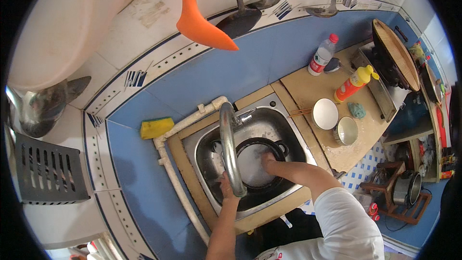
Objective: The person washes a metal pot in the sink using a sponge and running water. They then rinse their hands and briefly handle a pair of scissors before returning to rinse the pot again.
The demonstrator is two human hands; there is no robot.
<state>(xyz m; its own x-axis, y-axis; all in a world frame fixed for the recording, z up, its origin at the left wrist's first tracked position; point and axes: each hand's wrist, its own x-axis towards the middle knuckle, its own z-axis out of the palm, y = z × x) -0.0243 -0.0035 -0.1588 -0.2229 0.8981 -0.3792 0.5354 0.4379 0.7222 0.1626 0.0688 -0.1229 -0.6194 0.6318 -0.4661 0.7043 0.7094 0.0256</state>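
A dark pot [281, 147] full of sudsy water stands in the stainless steel sink [202, 173]. My right hand [267, 160] dips into the foam at the pot's right side; its fingers are hidden under the suds. At the pot's left side is my left hand [226, 188], partly behind the curved metal faucet [227, 133], so its grip on the rim cannot be made out. To the right of the sink, two bowls, one white [325, 114] and one paler green-grey [346, 130], sit on the counter with chopsticks [301, 112] beside them.
Beyond the bowls are a crumpled teal cloth [356, 110], a yellow-capped detergent bottle [353, 84] and a red-capped plastic bottle [322, 55]. A yellow sponge [157, 128] rests by the white pipe [180, 124]. Overhead hang an orange ladle [198, 25] and metal utensils. A gas stove [375, 79] stands farther right.
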